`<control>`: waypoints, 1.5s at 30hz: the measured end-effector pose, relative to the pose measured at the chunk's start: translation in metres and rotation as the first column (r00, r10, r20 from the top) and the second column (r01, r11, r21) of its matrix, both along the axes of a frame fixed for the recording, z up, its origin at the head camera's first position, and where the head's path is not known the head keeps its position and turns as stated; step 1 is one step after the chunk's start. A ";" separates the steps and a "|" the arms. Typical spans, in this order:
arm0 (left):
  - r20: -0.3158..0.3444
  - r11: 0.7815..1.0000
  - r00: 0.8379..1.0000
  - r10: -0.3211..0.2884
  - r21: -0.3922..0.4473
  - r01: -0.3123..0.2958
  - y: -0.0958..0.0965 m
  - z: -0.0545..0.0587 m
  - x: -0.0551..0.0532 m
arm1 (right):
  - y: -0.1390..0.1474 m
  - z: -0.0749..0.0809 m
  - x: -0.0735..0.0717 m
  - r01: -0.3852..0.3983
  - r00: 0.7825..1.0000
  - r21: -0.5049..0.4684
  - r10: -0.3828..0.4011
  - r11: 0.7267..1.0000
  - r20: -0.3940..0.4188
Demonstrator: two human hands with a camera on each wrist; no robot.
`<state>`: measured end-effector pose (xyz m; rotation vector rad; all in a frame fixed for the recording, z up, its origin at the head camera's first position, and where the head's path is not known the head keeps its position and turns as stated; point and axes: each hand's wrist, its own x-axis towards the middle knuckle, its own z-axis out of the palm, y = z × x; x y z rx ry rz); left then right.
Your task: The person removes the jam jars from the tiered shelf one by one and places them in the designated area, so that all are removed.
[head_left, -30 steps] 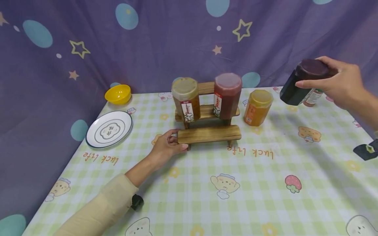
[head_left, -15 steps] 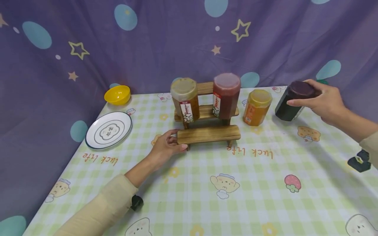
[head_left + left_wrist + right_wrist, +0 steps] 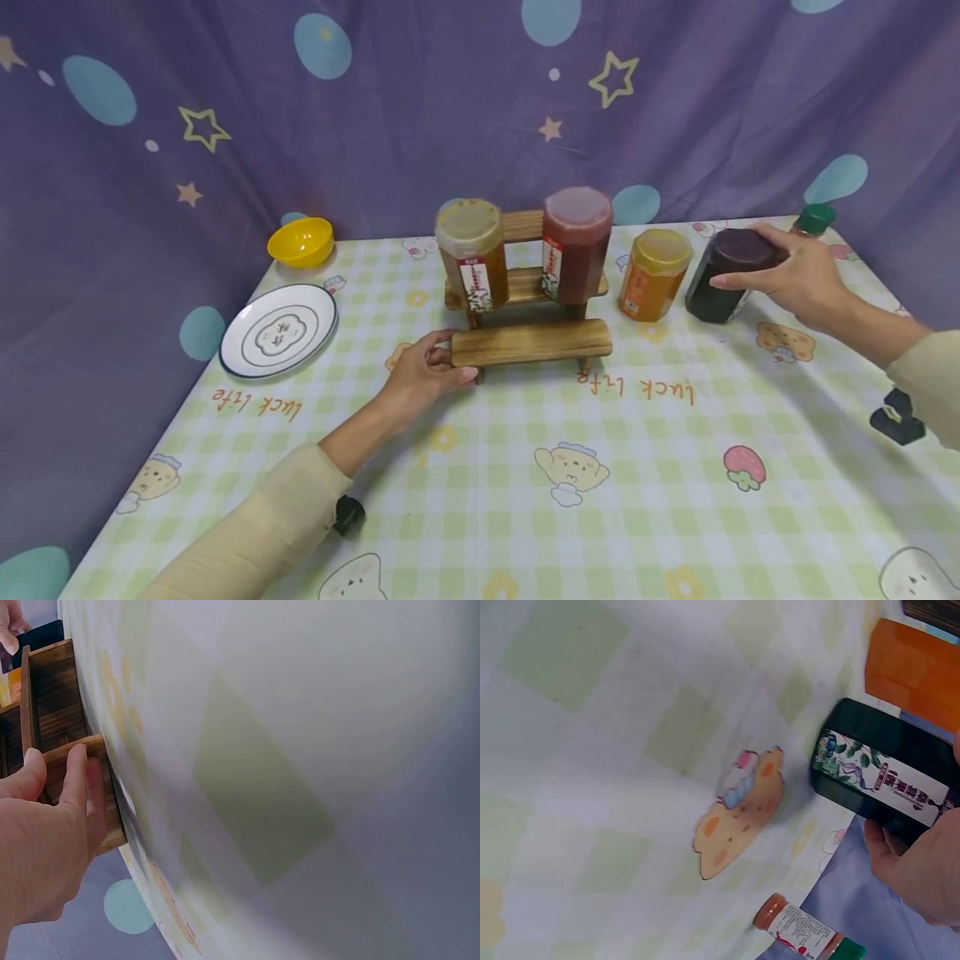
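The right hand (image 3: 806,279) grips the dark jar (image 3: 708,292) round its upper part, thumb on the near side and fingers on the far side; below the grip, the base is on or just above the tablecloth (image 3: 652,500), I cannot tell which. It is probably heavy if full, stiff and a little slick; the flat sides just below the lid should give the surest hold. Its long axis runs nearly upright, lid up, label facing right, below the palm. Just left of this grip stands an orange jar (image 3: 654,279); behind it, a green-capped bottle (image 3: 813,218). The left hand (image 3: 420,371) pinches the left end of the wooden rack's (image 3: 532,343) lowest step, whose long axis runs rightward from the fingers; the rack looks rigid and light.
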<state>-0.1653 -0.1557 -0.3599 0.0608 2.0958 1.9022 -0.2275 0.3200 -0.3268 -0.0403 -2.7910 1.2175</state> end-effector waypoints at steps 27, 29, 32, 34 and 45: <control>0.007 1.000 1.000 -0.008 -0.013 0.008 -0.001 0.002 0.001 | -0.004 0.039 -0.009 -0.121 0.986 0.020 0.118 0.992 0.120; 0.007 1.000 1.000 -0.008 -0.022 0.008 -0.001 0.002 0.001 | -0.009 0.051 -0.011 -0.107 0.987 -0.002 0.107 0.994 0.118; 0.009 1.000 1.000 -0.012 -0.028 0.012 -0.001 0.001 0.001 | -0.021 0.066 -0.011 -0.122 0.989 0.008 0.121 0.992 0.082; 0.013 1.000 1.000 -0.010 -0.022 0.011 -0.001 0.001 0.001 | -0.031 0.072 -0.009 -0.160 0.987 0.034 0.159 0.986 0.031; 0.012 1.000 1.000 -0.016 0.008 0.016 -0.001 0.000 0.000 | -0.068 0.086 -0.001 -0.284 0.955 -0.009 0.282 0.959 -0.095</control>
